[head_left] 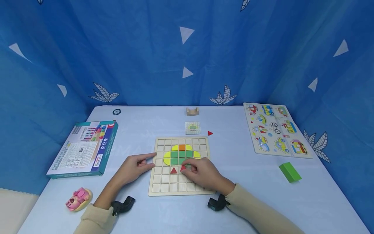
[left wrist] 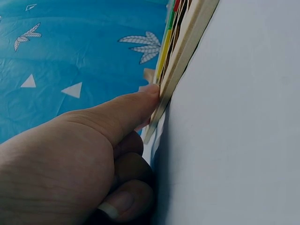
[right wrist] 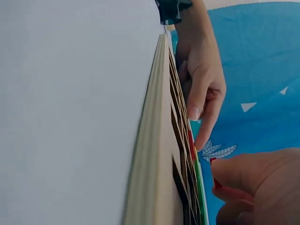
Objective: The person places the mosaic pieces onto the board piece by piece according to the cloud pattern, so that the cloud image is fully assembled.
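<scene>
- My left hand (head_left: 136, 165) lies relaxed, thumb and forefinger against the grid board (head_left: 163, 187)'s edge, steadying it;
- my right hand (head_left: 201, 172) pinches a red triangle piece (head_left: 183, 168) over a cell.

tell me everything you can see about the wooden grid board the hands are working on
The wooden grid board is pale, square and flat on the table, cut into small square cells. Yellow, green and orange tiles form a domed shape near its top, with a red triangle below. The left hand touches its left edge; the right hand pinches a second red piece over it.
</scene>
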A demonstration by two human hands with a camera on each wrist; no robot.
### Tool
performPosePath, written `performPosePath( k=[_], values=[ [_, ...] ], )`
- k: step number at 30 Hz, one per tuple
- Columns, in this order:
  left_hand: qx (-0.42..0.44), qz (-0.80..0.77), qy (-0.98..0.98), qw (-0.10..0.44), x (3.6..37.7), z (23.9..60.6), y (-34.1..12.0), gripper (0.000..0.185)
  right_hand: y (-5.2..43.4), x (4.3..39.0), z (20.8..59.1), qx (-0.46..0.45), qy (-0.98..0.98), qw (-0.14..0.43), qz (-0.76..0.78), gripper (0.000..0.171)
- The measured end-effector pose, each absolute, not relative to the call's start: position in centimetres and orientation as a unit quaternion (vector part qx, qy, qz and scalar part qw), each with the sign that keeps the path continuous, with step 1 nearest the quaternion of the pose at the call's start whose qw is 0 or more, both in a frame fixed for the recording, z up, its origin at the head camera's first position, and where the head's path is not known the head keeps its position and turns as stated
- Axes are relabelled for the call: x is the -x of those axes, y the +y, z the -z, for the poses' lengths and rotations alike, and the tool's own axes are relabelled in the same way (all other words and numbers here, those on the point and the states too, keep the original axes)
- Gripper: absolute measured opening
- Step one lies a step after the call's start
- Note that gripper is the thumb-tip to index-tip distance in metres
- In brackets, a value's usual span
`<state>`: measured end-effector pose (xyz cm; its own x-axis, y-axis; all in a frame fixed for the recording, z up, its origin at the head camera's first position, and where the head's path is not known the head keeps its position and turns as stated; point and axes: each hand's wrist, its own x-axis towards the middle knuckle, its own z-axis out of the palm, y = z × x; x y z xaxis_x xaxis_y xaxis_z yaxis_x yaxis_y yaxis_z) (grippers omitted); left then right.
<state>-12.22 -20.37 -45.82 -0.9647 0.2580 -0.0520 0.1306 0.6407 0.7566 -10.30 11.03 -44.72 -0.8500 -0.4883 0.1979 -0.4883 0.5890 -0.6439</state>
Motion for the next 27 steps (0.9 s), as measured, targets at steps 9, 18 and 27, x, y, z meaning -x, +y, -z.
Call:
performPosePath(
  k=[9, 18, 27],
  values=[
    [-0.109, -0.407, 0.904, 0.079, 12.20, 45.90, -20.24, 0.047, 10.46, 9.93, 45.34, -0.267, -0.912, 0.030, -0.311, 0.020],
    [-0.109, -0.408, 0.903, 0.075, 12.15, 45.83, -20.26, 0.046, 10.29, 9.95, 45.46, -0.270, -0.921, 0.048, -0.278, 0.021],
    [-0.109, -0.409, 0.903, 0.078, 12.21, 45.72, -20.24, 0.045, 10.45, 10.04, 45.45, -0.274, -0.916, 0.046, -0.289, 0.019]
  ],
)
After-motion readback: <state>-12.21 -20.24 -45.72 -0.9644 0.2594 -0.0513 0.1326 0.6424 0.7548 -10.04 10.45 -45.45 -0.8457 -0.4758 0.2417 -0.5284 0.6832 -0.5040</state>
